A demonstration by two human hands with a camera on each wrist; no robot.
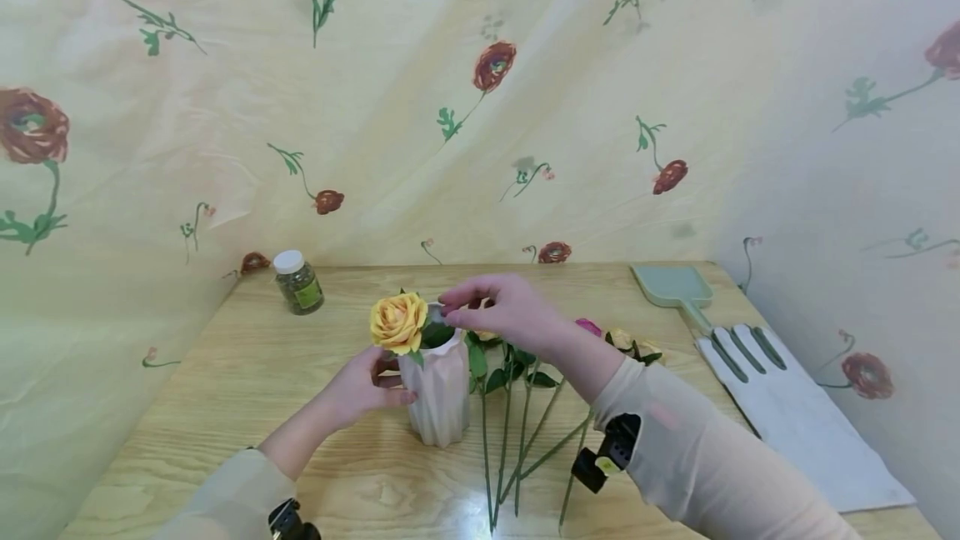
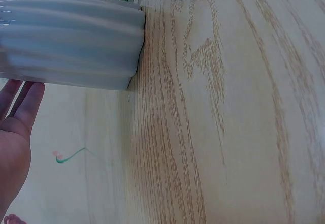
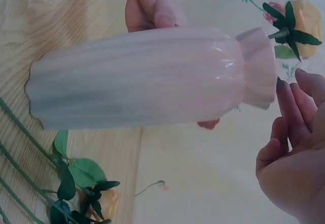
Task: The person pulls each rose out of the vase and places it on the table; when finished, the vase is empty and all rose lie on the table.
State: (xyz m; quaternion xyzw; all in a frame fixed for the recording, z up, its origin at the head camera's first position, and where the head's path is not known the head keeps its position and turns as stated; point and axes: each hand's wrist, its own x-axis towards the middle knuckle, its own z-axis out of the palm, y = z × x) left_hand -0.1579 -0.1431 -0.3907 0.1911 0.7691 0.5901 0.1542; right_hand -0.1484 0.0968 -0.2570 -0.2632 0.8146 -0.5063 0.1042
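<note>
A white fluted vase (image 1: pixel 438 394) stands upright on the wooden table, with a yellow rose (image 1: pixel 399 323) leaning out over its left rim. My left hand (image 1: pixel 369 390) holds the side of the vase, its thumb on the near side; in the left wrist view its fingertips (image 2: pixel 34 94) touch the wall. Above the mouth of the vase is my right hand (image 1: pixel 502 307), its fingers loosely bent. From the right wrist view, those fingers are beside the rim near a green leaf tip, and no held stem shows. The rose's lower stem is hidden inside the vase.
Several artificial flowers with long green stems (image 1: pixel 517 440) lie right of the vase, partly under my right forearm. A lidded jar (image 1: pixel 299 283) stands at the back left. A green dustpan (image 1: pixel 675 286) and white-and-green gloves (image 1: pixel 802 415) lie on the right.
</note>
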